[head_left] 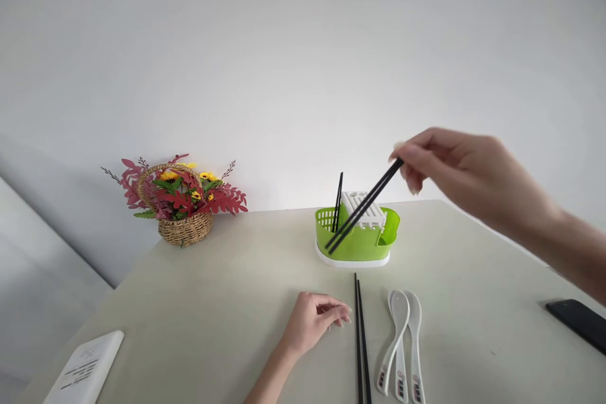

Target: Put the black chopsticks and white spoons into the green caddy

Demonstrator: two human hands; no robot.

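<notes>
Chopsticks held over the green holder

Right hand (466, 170) pinches a chopstick pair (364, 206) above the green holder (357, 241); left hand (315, 319) rests loosely curled, holding nothing, beside another chopstick pair (361, 341).

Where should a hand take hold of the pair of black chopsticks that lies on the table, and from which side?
Grip the black chopsticks on the table near their middle, from above, thumb on one side and fingers on the other. They lie flat and parallel, with the left hand close on one side and the white spoons on the other.
</notes>
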